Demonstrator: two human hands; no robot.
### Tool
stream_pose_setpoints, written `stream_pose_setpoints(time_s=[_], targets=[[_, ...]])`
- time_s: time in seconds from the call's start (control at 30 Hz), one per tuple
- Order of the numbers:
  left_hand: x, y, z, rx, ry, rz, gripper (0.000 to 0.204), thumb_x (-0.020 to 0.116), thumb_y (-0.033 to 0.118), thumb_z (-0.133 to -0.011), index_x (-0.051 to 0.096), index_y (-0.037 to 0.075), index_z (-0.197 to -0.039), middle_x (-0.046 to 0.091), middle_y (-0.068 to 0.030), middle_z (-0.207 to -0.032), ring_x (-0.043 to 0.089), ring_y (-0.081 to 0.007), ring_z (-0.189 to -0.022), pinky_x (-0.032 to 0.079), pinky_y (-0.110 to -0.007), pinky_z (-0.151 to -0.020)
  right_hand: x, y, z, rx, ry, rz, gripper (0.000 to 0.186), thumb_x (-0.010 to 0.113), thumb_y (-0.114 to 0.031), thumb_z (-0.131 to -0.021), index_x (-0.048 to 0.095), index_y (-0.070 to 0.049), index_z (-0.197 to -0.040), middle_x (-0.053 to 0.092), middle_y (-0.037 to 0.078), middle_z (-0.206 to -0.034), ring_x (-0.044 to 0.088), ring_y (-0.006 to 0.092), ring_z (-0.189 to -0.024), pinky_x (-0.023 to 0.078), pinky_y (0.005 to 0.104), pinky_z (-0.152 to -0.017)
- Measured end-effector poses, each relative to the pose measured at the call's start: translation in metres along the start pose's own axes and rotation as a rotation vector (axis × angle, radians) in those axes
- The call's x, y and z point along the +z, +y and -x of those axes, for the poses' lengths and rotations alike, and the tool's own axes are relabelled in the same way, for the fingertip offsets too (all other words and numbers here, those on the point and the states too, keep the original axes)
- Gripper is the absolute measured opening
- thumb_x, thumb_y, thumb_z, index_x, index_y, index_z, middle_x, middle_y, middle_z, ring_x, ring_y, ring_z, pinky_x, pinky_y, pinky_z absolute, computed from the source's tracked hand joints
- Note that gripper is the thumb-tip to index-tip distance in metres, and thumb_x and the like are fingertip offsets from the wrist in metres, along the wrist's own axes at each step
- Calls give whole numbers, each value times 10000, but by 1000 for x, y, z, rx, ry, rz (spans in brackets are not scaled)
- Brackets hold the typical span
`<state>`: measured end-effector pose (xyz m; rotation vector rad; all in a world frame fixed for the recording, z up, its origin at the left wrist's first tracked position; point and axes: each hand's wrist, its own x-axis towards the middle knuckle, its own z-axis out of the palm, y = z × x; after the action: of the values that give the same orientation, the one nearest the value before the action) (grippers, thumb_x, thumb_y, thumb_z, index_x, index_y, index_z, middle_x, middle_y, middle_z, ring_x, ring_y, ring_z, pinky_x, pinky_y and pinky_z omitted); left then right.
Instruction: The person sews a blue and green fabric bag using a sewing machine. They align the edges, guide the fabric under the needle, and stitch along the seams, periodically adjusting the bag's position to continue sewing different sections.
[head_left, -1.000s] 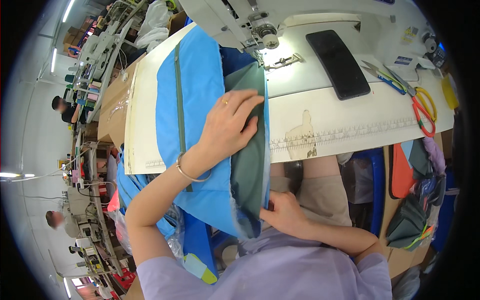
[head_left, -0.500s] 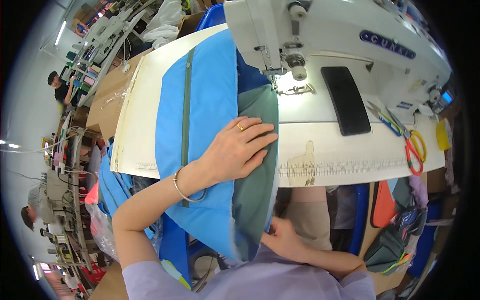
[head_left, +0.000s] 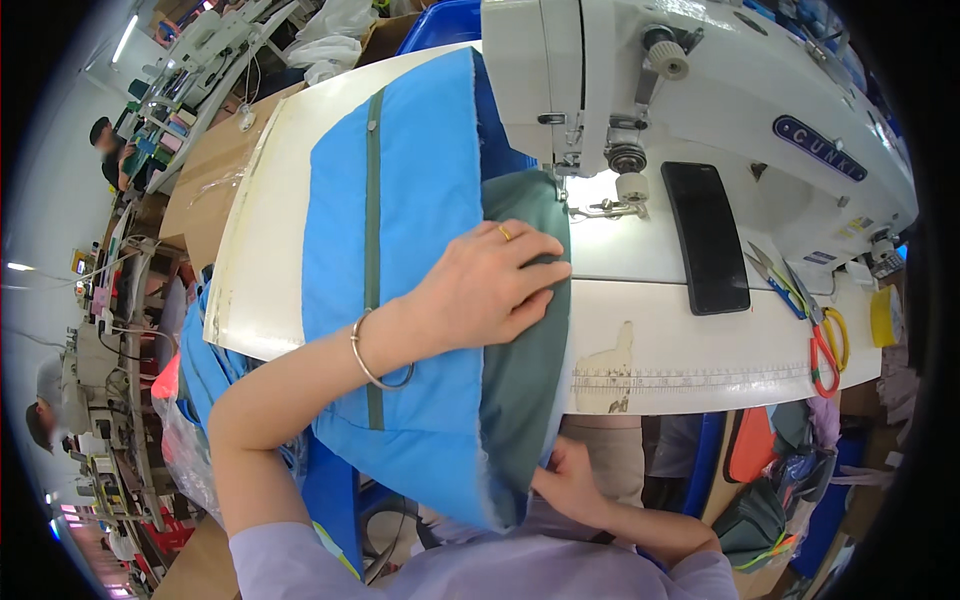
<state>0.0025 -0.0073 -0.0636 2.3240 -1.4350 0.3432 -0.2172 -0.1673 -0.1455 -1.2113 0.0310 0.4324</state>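
Note:
A blue fabric piece [head_left: 425, 200] with a dark green strip [head_left: 373, 230] running down it lies across the white sewing table. Dark green fabric [head_left: 512, 420] is layered along its right side, the edge running up to the presser foot [head_left: 562, 188] of a white sewing machine [head_left: 700, 90]. My left hand [head_left: 488, 285] rests on the green fabric just in front of the foot, fingers apart and slightly bent. Below the table's front edge, my right hand [head_left: 572, 482] pinches the hanging edge of the green fabric; its fingertips are partly hidden.
Right of the foot lie a black phone [head_left: 705, 238] and scissors [head_left: 825, 350] with red and yellow handles, near a yellow tape roll [head_left: 884, 316]. A ruler scale [head_left: 690, 382] marks the front edge. Blue fabric [head_left: 205, 370] hangs at left. People sit at far-left machines.
The view has shifted, so the machine appears lower and further right. My left hand and the fabric have slid slightly toward the presser foot, and its fingers are more bent. My right hand still pinches the edge.

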Motion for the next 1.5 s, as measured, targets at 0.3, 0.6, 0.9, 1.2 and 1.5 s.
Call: stream_pose_setpoints(time_s=[0.3, 0.6, 0.9, 1.2, 1.5], targets=[[-7, -26, -12, 27, -26, -8, 337, 703, 61, -862, 709, 109, -1195, 676, -81, -1269, 665, -302, -1100, 546, -416, -918, -1, -8, -1, 28, 276, 155, 307, 479, -169, -1091, 599, 25, -885, 550, 17, -681, 532, 71, -665, 438, 279, -584], [-110, 38, 116, -613, 320, -72, 121, 640, 64, -964, 735, -10, -983, 723, -120, -1023, 693, -206, -934, 529, -307, -821, -28, -36, 26, -858, 212, 927, 501, 809, -182, -787, 641, 27, -1210, 630, 147, -996, 600, 325, -816, 508, 353, -695], [-109, 56, 257, -1465, 16, 560, 467, 594, 304, -1034, 738, -67, -789, 716, -117, -701, 689, -190, -602, 567, -297, -596, -3, -33, 27, -16, 304, 215, 439, 840, -224, -841, 671, 4, -1177, 637, 46, -831, 584, 147, -738, 480, 282, -639], [6, 61, 291, -1496, 453, 1719, 497, 637, 233, -1008, 550, -19, -1428, 613, -144, -1415, 639, -220, -1189, 531, -363, -1016, 20, -72, 42, -847, -1, 1033, 177, 813, -198, -759, 703, -71, -816, 654, 31, -812, 637, 220, -840, 507, 335, -655], [-88, 14, 259, -1347, 518, 1466, 443, 645, 179, -993, 590, -21, -1385, 647, -144, -1361, 670, -217, -1144, 558, -358, -976, 44, -58, 46, -1259, 77, 899, 180, 773, -114, -675, 687, -62, -824, 694, 21, -1011, 636, 225, -996, 523, 338, -765]])
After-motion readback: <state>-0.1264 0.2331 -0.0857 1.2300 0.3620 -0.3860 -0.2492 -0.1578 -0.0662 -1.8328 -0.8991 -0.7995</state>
